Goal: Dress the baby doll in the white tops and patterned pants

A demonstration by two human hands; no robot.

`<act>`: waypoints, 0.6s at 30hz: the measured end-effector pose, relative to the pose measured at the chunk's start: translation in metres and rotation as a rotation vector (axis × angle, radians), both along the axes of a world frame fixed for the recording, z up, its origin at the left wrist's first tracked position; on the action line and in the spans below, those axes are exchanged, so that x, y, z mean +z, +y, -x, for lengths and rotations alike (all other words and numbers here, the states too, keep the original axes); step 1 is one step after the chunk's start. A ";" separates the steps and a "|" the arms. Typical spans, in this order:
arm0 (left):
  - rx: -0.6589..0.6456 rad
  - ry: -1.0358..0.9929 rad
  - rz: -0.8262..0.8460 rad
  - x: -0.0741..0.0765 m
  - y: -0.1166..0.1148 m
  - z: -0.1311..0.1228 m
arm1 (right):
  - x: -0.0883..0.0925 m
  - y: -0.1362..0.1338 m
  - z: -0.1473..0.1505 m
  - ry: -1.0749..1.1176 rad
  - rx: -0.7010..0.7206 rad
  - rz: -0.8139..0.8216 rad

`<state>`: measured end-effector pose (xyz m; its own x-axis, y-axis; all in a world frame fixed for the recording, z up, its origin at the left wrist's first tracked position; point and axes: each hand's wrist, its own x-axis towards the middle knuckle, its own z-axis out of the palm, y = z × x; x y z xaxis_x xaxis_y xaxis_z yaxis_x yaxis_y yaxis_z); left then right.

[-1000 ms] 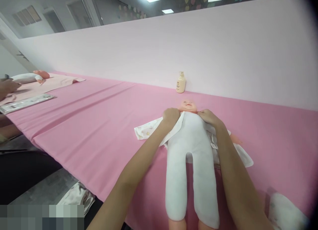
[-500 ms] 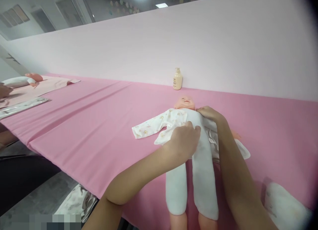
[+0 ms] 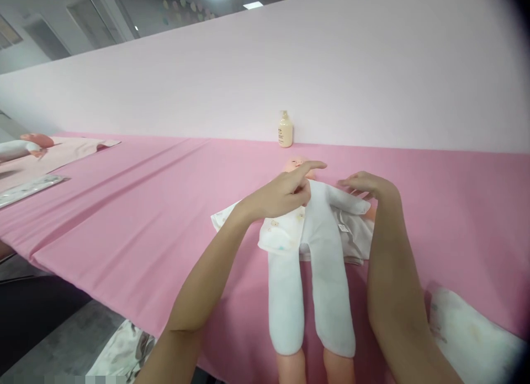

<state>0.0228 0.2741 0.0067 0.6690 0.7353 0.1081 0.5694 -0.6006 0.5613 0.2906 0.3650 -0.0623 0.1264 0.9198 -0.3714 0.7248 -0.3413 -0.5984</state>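
A baby doll (image 3: 331, 367) lies on its back on the pink padded table, dressed in a white bodysuit (image 3: 327, 251). A white printed baby shirt (image 3: 279, 232) covers one side of its chest; the other half of the shirt (image 3: 351, 235) lies spread inside out beneath the doll's arm. Over the upper chest and neck is my left hand (image 3: 285, 192), index finger stretched out, the others loosely curled around nothing visible. My right hand (image 3: 368, 185) hovers above the doll's arm on the right, fingers apart and holding nothing. My left hand partly hides the doll's head.
A cream pump bottle (image 3: 285, 131) stands against the white wall behind the doll. Folded white cloth (image 3: 467, 329) lies at the right front. Far left, another doll (image 3: 37, 141) rests on a pale mat (image 3: 74, 149), near a flat packet (image 3: 31, 189). Printed fabric (image 3: 124, 351) hangs below the table edge.
My left hand has moved up from the shirt front to the doll's upper chest. My right hand has come off the shoulder and shifted right. The view has turned slightly.
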 end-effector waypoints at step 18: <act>0.350 0.305 -0.583 -0.067 0.022 -0.080 | 0.064 -0.051 0.009 0.043 0.180 -0.184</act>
<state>0.1031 0.2956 -0.0605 0.4687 0.7914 0.3924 0.8618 -0.5072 -0.0065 0.2815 0.3139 0.0016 -0.0579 0.9786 -0.1977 0.7366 -0.0918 -0.6701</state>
